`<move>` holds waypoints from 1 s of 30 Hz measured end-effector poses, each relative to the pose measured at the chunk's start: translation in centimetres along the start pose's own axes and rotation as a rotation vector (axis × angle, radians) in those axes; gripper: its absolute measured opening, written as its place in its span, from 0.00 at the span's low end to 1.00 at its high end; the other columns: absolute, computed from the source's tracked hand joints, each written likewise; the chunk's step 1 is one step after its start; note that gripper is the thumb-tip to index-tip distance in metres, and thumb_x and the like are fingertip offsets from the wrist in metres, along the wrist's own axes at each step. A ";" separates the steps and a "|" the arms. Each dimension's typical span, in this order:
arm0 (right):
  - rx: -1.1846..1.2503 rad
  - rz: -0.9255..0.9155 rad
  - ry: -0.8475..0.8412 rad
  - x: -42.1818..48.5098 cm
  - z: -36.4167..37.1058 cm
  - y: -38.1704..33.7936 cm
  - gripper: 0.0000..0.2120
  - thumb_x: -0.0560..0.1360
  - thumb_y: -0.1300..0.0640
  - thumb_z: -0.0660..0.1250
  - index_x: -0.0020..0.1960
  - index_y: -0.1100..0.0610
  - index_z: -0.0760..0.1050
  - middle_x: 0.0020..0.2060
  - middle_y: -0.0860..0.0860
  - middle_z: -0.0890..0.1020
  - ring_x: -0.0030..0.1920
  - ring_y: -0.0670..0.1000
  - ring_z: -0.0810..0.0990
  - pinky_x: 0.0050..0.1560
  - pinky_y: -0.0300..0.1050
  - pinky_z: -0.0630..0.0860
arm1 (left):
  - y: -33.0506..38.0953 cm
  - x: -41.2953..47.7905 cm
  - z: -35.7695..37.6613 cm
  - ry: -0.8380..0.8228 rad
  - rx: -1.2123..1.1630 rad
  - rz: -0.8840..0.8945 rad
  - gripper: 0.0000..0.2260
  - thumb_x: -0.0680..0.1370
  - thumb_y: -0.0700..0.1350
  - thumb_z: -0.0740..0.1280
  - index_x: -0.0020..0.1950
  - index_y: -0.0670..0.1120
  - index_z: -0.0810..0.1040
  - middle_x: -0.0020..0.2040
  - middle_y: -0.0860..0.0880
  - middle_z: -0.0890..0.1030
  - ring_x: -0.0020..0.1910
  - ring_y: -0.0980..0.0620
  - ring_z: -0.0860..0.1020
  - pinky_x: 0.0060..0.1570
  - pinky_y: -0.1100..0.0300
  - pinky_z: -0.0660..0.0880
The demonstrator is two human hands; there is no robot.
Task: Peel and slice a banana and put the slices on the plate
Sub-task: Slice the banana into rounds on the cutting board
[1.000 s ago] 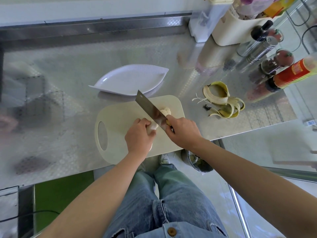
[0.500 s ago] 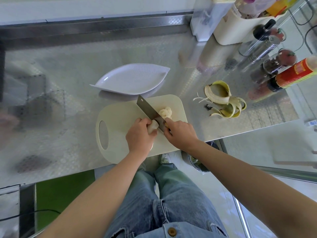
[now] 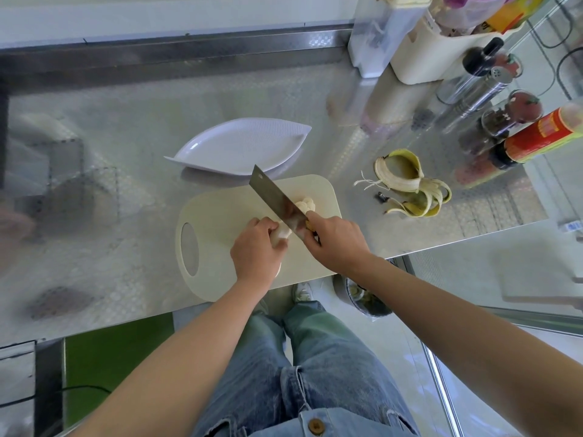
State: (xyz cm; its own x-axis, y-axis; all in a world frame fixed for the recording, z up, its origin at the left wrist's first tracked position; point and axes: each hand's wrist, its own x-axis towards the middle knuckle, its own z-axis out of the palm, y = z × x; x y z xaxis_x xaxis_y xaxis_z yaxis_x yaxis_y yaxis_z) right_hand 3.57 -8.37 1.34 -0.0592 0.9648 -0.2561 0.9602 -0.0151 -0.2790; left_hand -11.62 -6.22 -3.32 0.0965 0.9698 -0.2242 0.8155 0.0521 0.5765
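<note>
A cream cutting board lies at the counter's front edge. My left hand grips the peeled banana on the board, and most of the fruit is hidden under my fingers. My right hand holds the handle of a cleaver, whose blade is raised and tilted over the banana's cut end. A small pile of banana slices sits on the board just beyond the blade. The white leaf-shaped plate stands behind the board with nothing on it.
The yellow banana peel lies on the steel counter to the right of the board. Bottles, a shaker and a red-labelled sauce bottle crowd the back right corner beside a cream container. A bin stands on the floor below the counter edge.
The cleaver went down through the banana half a second ago and is now lifted again. The pile of slices beyond the blade has grown.
</note>
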 end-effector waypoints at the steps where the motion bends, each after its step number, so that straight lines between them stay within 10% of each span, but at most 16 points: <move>1: -0.002 0.005 -0.002 0.0 0.1 0.0 0.08 0.80 0.51 0.55 0.45 0.51 0.59 0.28 0.49 0.67 0.25 0.47 0.62 0.27 0.41 0.54 | 0.0 0.0 0.0 -0.003 -0.001 -0.002 0.10 0.72 0.49 0.72 0.52 0.50 0.80 0.48 0.52 0.78 0.42 0.50 0.77 0.36 0.60 0.65; 30: -0.019 -0.022 0.016 0.2 0.8 0.4 0.08 0.79 0.52 0.56 0.46 0.57 0.66 0.30 0.53 0.72 0.30 0.58 0.68 0.31 0.44 0.59 | 0.0 0.0 0.0 -0.010 -0.006 -0.008 0.11 0.72 0.50 0.71 0.53 0.50 0.79 0.49 0.53 0.78 0.44 0.50 0.77 0.37 0.60 0.66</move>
State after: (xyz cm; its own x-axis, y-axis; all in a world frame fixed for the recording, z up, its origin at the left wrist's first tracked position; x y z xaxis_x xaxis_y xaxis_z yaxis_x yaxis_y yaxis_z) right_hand 3.68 -8.36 0.48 -0.0763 0.9689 -0.2354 0.9638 0.0112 -0.2664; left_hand -11.64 -6.19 -3.29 0.0956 0.9669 -0.2367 0.8128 0.0614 0.5793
